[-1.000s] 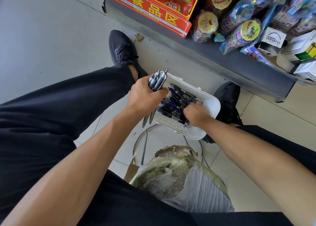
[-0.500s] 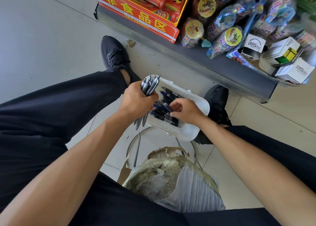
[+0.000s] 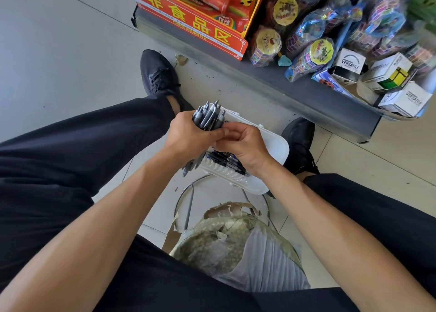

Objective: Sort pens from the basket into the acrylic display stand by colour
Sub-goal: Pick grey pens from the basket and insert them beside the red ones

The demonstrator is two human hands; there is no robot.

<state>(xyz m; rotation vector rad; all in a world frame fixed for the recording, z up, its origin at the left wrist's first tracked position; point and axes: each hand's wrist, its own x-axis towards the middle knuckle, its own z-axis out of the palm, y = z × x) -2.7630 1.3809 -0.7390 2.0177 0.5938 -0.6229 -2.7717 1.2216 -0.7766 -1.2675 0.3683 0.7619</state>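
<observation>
The left hand [image 3: 188, 138] grips a bundle of grey pens [image 3: 207, 118], clicker ends fanned toward 12 o'clock, tips poking out below the fist. The right hand [image 3: 243, 146] meets it at 3 o'clock, fingers curled and pinching at the bundle's side, the two hands touching. Beneath them sits the white basket [image 3: 276, 146], dark blue and black pens [image 3: 226, 160] lying in it. A grey shelf [image 3: 295, 92] with wrapped toys runs from 12 to 2 o'clock.
</observation>
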